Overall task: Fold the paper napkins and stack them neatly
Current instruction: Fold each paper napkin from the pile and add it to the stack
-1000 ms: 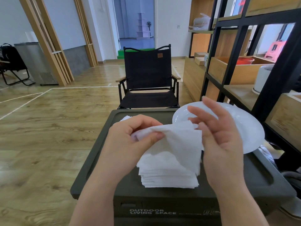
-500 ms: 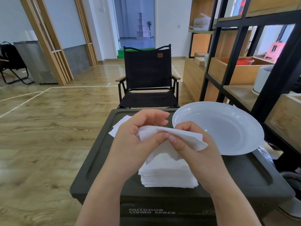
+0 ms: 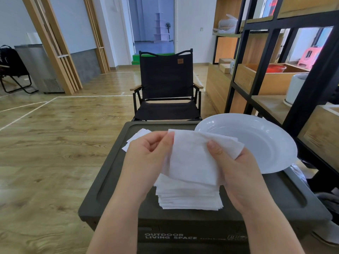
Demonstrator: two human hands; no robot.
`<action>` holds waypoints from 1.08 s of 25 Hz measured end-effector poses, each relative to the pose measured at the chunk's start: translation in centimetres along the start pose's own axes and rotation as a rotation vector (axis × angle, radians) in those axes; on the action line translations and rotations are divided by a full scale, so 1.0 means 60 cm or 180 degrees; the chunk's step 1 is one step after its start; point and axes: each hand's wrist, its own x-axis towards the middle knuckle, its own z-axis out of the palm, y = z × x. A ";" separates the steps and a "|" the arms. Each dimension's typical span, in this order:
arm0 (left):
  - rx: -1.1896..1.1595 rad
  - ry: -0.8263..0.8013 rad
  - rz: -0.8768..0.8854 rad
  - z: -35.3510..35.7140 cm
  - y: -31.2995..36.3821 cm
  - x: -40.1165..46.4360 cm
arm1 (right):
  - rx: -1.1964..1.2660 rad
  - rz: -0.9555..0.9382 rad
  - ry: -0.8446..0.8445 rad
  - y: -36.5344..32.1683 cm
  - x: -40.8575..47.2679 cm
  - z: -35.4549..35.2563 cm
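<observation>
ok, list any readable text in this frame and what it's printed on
"OUTDOOR LIVING SPACE": white print on the front face of the dark green plastic storage box.
Small white marks to the right of that print: too small to read.
Brown patch on the black folding camp chair: too blurred to read.

Held napkin (image 3: 192, 158): white, soft, partly opened sheet, raised above the stack, hanging slightly tilted.
Napkin stack (image 3: 189, 198): white, thick pile, edges roughly aligned, flat on the box lid's near middle.
Loose napkins (image 3: 136, 139): white, flat, at the lid's far-left corner.
</observation>
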 end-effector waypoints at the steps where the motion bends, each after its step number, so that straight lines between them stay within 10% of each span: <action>1: 0.0034 0.0080 -0.0109 0.004 -0.001 0.000 | -0.0112 0.0055 0.0059 0.002 0.002 -0.001; 10: 0.0411 0.0194 -0.1025 0.010 -0.069 0.022 | -0.0795 -0.0026 0.0788 0.023 0.016 -0.003; 27: 0.2202 0.0687 -0.0453 -0.019 -0.030 0.008 | 0.1736 0.0149 0.1523 -0.018 0.007 -0.049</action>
